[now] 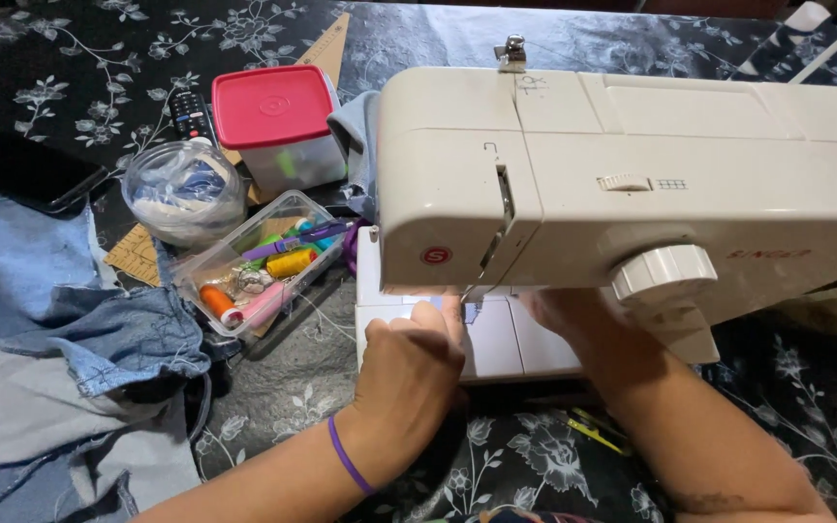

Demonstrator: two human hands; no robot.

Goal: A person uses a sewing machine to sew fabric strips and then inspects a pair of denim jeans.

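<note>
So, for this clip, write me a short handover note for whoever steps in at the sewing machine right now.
Left hand: at the needle area under the head of the white sewing machine, fingertips pinched together; what they pinch is too small to tell.
Right hand: reaches under the machine's arm from the right, mostly hidden.
Nearby: clear box of thread spools left of the machine, denim pieces further left, yellow-handled tool on the floral cloth near the right forearm.
Done: no fabric visible under the needle.
Left: whatever the fingers do at the needle looks unfinished.
</note>
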